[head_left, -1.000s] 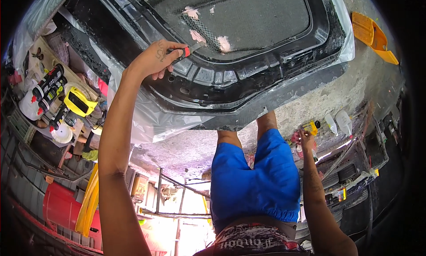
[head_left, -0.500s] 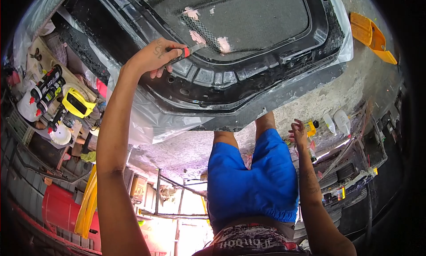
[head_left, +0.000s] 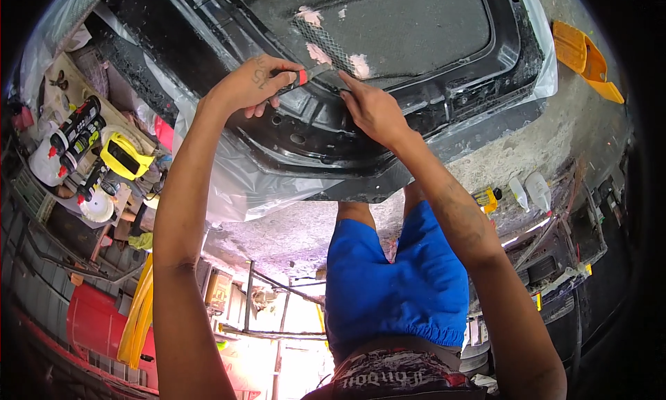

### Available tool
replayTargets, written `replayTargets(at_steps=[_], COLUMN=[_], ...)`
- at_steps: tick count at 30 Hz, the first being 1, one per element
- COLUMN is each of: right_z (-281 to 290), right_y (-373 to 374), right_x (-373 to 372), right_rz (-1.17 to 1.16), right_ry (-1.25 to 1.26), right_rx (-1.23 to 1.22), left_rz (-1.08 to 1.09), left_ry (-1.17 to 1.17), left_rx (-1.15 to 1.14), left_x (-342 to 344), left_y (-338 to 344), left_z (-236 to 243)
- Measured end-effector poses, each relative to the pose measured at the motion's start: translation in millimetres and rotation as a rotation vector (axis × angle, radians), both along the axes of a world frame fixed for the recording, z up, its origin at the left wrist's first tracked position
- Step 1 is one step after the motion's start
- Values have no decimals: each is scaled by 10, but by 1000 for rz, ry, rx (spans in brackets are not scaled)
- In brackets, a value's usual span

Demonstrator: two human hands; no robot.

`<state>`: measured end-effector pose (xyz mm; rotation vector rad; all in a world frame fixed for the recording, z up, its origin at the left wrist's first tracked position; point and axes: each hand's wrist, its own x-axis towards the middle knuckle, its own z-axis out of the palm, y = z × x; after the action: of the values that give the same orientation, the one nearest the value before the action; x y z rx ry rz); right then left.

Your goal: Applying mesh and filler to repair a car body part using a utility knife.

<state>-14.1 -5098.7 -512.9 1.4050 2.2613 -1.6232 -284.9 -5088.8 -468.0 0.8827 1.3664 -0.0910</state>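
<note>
Black scraper [head_left: 302, 77] juts fr. L grip [head_left: 254, 83]

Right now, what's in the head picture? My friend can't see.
The left hand holds a black-and-red-handled metal tool near a grey mesh strip with pink paste patches on a black moulded panel; the right hand points nearby.

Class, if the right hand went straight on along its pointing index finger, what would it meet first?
Probably the bladed tool in the left hand, just ahead of the fingertip, though depth is unclear.
</note>
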Motion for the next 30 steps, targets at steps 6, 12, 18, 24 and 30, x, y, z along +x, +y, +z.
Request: replayTargets(at_steps=[6,12,18,24,30], right_z=[-199,-199,-196,-185,-127], right_y=[-215,-251,-285,-304,-159], right_x=[-291,-328,-323,-302,-217], right_rz=[38,33,50,-56,-400], right_ry=[-200,-200,-211,-161,58], right_rx=[77,153,191,193,86], left_rz=[-28,-32,-69,-6,10], left_ry=[17,-32,-50,-117,-160], left_rx=[-18,-22,-35,16,-21], left_x=[-62,-103,-122,-147,-147], left_y=[7,-5,10,-57,-86], left_z=[-5,-42,-59,-61,121])
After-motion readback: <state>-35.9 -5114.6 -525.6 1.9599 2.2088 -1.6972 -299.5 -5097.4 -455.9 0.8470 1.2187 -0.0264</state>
